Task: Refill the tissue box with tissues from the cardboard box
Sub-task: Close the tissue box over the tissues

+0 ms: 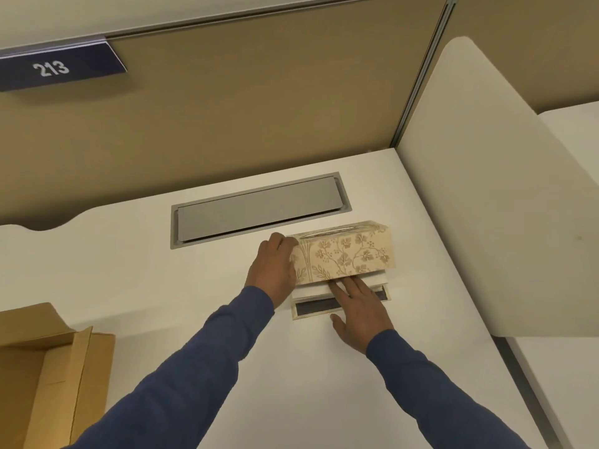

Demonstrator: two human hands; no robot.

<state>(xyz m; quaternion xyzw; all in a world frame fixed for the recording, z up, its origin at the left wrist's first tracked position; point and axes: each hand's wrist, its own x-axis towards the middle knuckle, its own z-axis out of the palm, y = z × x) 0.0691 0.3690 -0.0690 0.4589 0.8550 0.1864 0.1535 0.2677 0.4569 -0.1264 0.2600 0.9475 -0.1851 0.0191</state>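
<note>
A beige tissue box cover (346, 254) with a leaf pattern and a slot on top is tilted up over its flat base (311, 311), which lies on the white desk (194, 303). A white stack of tissues (311, 289) shows between cover and base. My left hand (274, 270) grips the cover's left end. My right hand (356, 306) lies flat with its fingers on the tissues under the cover's front edge. An open brown cardboard box (48, 367) stands at the desk's left front; I cannot see what it holds.
A grey cable hatch (259, 209) is set into the desk just behind the tissue box. A tan partition wall (243, 108) with a dark "213" sign (55, 68) closes the back. A white side divider (486, 205) stands on the right.
</note>
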